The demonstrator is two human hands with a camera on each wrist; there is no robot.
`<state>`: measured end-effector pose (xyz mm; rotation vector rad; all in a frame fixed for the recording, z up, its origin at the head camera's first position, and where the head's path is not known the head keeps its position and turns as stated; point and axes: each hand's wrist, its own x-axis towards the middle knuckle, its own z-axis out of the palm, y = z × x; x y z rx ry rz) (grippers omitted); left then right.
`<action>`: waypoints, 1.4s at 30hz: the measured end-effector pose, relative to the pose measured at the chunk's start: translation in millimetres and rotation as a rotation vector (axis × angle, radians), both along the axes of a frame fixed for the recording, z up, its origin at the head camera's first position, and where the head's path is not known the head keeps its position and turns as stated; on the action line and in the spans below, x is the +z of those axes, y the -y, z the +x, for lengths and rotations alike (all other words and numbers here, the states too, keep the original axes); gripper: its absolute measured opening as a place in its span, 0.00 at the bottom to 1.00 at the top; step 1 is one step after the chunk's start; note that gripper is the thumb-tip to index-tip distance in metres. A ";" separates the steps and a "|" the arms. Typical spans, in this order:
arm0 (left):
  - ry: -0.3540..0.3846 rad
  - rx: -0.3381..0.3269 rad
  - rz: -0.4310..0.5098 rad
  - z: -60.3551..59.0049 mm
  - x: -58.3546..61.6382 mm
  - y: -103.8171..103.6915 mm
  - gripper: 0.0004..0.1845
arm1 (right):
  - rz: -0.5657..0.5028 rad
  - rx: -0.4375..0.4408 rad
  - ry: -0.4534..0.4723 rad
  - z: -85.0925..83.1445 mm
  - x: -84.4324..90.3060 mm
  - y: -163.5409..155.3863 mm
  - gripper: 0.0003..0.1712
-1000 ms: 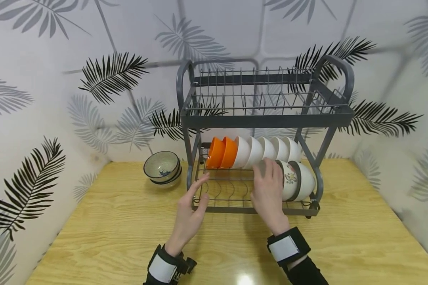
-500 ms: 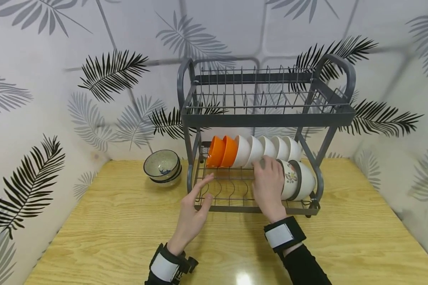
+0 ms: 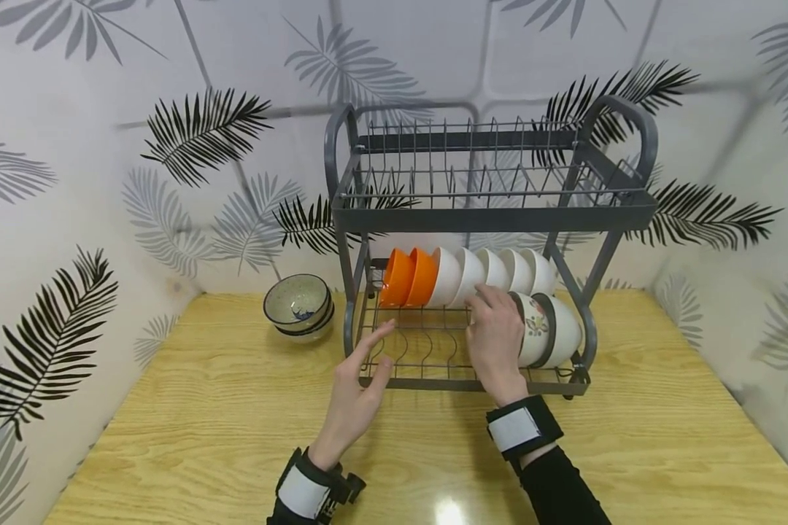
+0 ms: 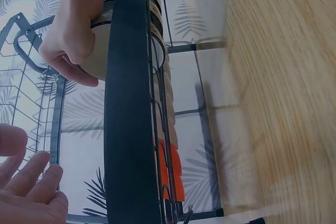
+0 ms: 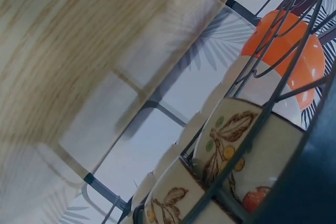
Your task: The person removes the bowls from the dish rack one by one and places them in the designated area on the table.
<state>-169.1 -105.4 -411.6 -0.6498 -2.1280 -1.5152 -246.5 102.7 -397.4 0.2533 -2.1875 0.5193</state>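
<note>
In the head view my right hand is in the front row of the rack's lower tier, at the left end of the floral bowls. The left wrist view shows its fingers curled on the rim of a cream bowl standing on its side. From the right wrist, a bowl with brown leaves and fruit shows behind the wires. My left hand, fingers spread and thumb apart, hovers before the rack's lower left front, holding nothing.
A grey two-tier dish rack stands on the wooden table against a leaf-patterned backdrop. Orange bowls and several white bowls line the rear of its lower tier. Left of the rack sit stacked patterned bowls.
My right hand stays at the bowl row, its wrist shifting slightly. The left hand has moved a little to the right. The bowls look unmoved.
</note>
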 end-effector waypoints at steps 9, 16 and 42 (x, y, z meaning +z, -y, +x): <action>0.033 -0.017 0.010 2.2 2.6 2.8 0.24 | -0.039 0.056 -0.097 -0.7 -3.6 2.0 0.21; 0.026 -0.031 0.013 3.9 3.4 3.0 0.24 | -0.064 0.116 -0.183 0.5 -12.1 -0.8 0.22; 0.023 -0.046 0.051 7.5 9.6 7.2 0.24 | 0.049 0.204 -0.311 -9.3 -14.9 -7.8 0.18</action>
